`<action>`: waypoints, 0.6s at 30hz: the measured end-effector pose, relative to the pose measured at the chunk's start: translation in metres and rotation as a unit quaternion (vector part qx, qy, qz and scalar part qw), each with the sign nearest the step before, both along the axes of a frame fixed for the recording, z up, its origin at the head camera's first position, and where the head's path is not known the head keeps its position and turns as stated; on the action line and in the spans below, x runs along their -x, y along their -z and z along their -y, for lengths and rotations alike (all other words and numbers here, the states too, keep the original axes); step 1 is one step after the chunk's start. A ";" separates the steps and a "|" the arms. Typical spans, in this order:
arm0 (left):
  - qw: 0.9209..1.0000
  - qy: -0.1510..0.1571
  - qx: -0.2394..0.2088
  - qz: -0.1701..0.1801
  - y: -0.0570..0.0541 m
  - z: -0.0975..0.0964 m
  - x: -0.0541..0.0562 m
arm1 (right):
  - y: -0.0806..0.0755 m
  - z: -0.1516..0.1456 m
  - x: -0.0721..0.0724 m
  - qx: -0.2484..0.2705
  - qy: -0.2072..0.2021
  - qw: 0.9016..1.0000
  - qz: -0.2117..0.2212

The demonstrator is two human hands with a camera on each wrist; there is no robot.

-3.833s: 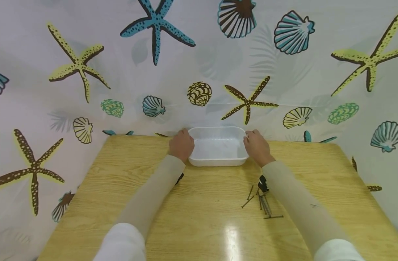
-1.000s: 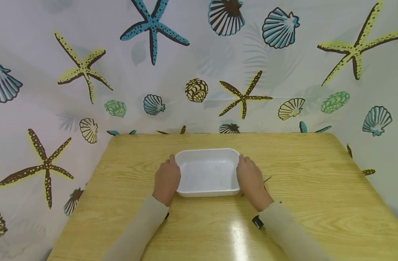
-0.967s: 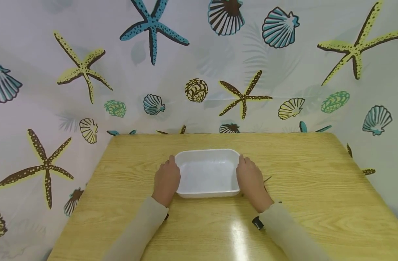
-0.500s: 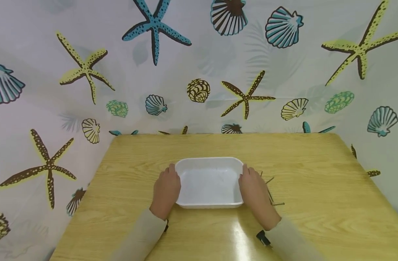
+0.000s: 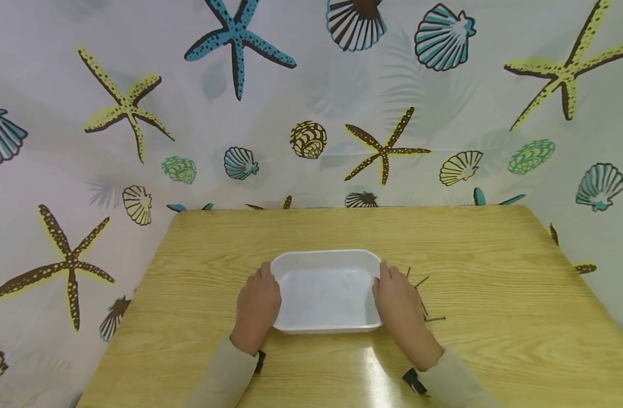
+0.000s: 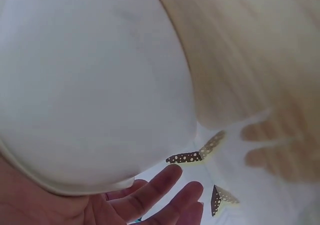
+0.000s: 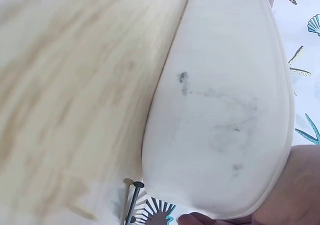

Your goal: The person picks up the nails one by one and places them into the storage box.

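A white plastic tub (image 5: 326,328), rectangular with rounded corners, sits on the table between both hands with nothing inside. My left hand (image 5: 257,303) grips its left end at the rim; in the left wrist view several fingers (image 6: 152,190) reach out past the tub's wall. At the opposite end my right hand (image 5: 400,309) holds the rim, its fingers mostly hidden behind the tub in the right wrist view. Several long nails (image 5: 435,318) lie just beyond the right hand, partly covered by it. Dark smudges mark the tub's outer wall (image 7: 215,110).
The wooden table (image 5: 495,272) reaches back to a white cloth (image 5: 280,85) printed with starfish and shells, which also hangs at both sides. A bright reflection shows on the tabletop near the front. Black wrist straps (image 5: 414,381) are partly visible at the sleeves.
Both hands have brought the tub from the table's back edge toward the person, moving slightly nearer over the last half second. The nails, earlier in fuller view, are now partly behind the right hand.
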State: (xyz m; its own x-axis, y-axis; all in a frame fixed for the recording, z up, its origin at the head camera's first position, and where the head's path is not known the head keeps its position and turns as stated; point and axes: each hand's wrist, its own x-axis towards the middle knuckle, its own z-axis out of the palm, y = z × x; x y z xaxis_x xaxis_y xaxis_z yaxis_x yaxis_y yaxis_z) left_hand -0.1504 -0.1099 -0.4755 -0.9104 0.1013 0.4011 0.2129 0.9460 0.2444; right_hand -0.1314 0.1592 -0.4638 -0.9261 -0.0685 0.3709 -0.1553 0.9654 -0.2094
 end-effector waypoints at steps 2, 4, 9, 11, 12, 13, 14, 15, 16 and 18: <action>1.000 0.002 -0.003 -0.001 0.001 0.001 0.000 | -0.001 0.000 -0.001 -0.001 0.000 1.000 0.003; 1.000 -0.006 -0.015 0.016 0.001 0.002 0.002 | -0.001 0.000 -0.001 -0.001 -0.001 1.000 0.001; 0.993 -0.051 -0.061 0.089 0.000 0.007 0.005 | 0.000 0.001 0.000 -0.009 -0.015 1.000 -0.020; 0.991 -0.062 -0.065 0.096 0.000 0.008 0.005 | 0.000 0.001 0.000 -0.011 -0.019 0.999 -0.025; 0.992 -0.064 -0.062 0.090 0.000 0.007 0.005 | 0.001 0.000 0.001 -0.009 -0.019 0.999 -0.024; 0.993 -0.065 -0.060 0.082 -0.001 0.007 0.004 | 0.001 0.000 0.001 -0.006 -0.020 1.000 -0.023; 0.993 -0.065 -0.057 0.074 -0.001 0.006 0.004 | 0.001 -0.001 0.001 -0.003 -0.020 1.000 -0.019; 0.994 -0.065 -0.053 0.068 -0.001 0.006 0.004 | 0.001 -0.001 0.001 0.002 -0.020 1.000 -0.015; 0.995 -0.063 -0.050 0.061 -0.002 0.006 0.004 | 0.001 -0.002 0.001 0.006 -0.020 1.000 -0.012; 0.996 -0.062 -0.044 0.052 -0.002 0.006 0.004 | 0.001 -0.003 0.000 0.017 -0.020 1.000 -0.005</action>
